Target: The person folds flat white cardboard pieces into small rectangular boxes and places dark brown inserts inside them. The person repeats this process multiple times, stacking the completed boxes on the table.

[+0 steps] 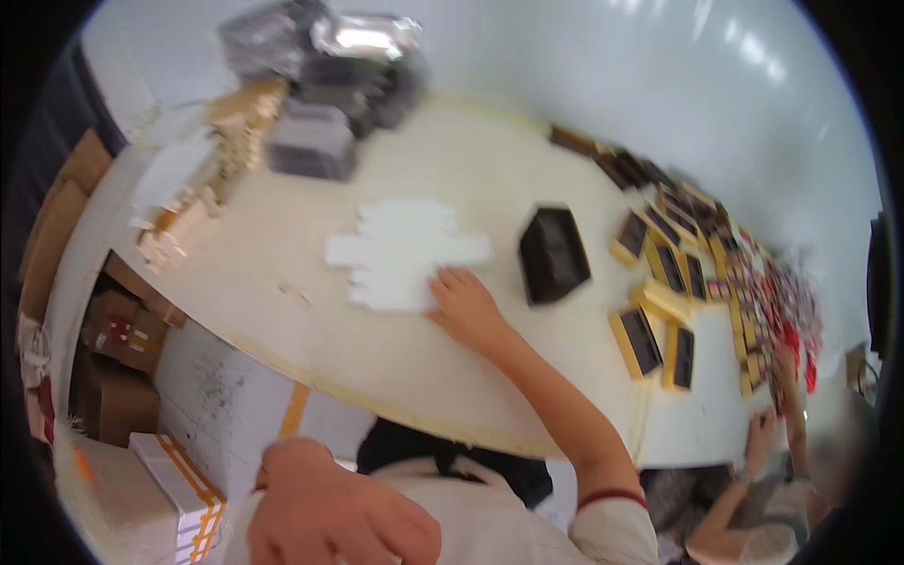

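Observation:
A flat white cut-out card blank (405, 254) with several flaps lies on the pale table. My right hand (466, 306) is at its lower right corner, fingers bent over the edge and touching it. To the right of that hand stands a dark brown box (554, 254), open at the top, with nothing visible inside. My left hand (339, 513) is raised close to the camera, off the table, with its back showing. Its fingers curl in, and whatever they may hold is hidden.
Several yellow boxes with dark tops (636, 344) lie at the right, with small packets (753, 325) beyond. A co-worker's hand (786, 367) reaches there. At the back left are plastic-wrapped grey stacks (311, 141) and card pieces (188, 221). Cartons (118, 377) stand below the left edge.

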Available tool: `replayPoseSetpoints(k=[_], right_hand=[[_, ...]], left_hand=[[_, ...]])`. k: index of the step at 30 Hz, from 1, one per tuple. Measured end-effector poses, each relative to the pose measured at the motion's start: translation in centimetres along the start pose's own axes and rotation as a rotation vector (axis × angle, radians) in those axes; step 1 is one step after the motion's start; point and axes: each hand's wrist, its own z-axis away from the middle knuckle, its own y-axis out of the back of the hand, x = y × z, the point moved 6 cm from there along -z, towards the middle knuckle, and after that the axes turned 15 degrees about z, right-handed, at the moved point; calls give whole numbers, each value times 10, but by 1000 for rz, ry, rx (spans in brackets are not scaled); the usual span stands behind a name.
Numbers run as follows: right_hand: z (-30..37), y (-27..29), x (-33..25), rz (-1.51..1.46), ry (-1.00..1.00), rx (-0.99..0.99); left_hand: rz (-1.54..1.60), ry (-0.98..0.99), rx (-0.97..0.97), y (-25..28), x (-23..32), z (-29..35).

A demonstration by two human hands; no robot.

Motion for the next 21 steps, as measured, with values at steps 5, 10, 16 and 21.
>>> replayPoseSetpoints(k=[5, 10, 16, 21], right_hand=[[-15, 28, -17, -118, 89, -6], [-29, 35, -11, -191, 43, -252], [-15, 91, -31, 139, 194, 281], [85, 164, -84, 240, 307, 351]], left_hand=[[-85, 66, 219, 5, 12, 78], [-421, 226, 738, 49, -1, 124], [-2016, 583, 705, 100, 5, 121], [-2002, 429, 303, 28, -23, 115]])
